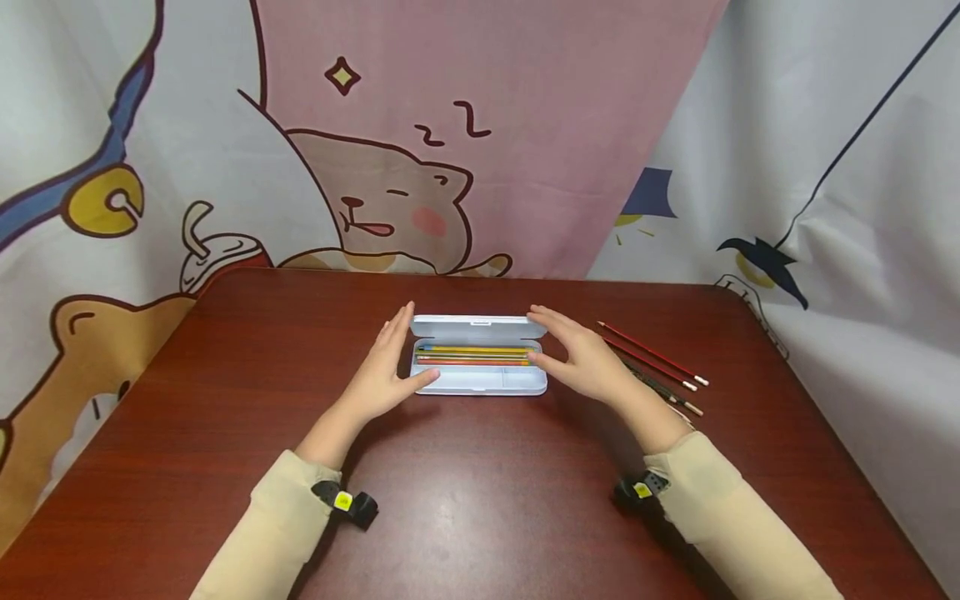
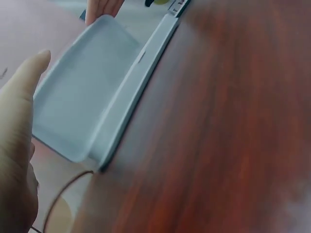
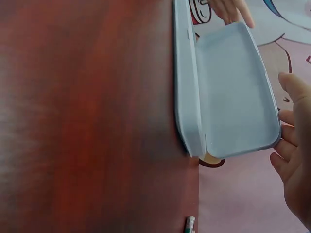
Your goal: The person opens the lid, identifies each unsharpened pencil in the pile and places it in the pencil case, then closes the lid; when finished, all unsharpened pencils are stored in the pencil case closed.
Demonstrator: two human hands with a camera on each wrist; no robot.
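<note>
A pale blue-white pencil case (image 1: 465, 382) lies on the table with its hinged lid (image 1: 480, 330) raised at the back. Several pencils (image 1: 472, 358), yellow, dark and orange, lie side by side in its tray. At the left end is my left hand (image 1: 382, 371), fingers extended beside the lid's edge and thumb over the tray's front left. My right hand (image 1: 588, 360) is at the other end, straight fingertips at the lid's right corner and thumb by the tray's right end. In the right wrist view, the right fingers (image 3: 287, 138) show behind the lid's edge.
Right of the case, partly behind my right forearm, lie red pencils (image 1: 660, 357) with white ends and dark pencils (image 1: 671, 392). The brown table (image 1: 465, 500) extends in front of the case. A printed cartoon curtain (image 1: 555, 167) hangs behind the table's far edge.
</note>
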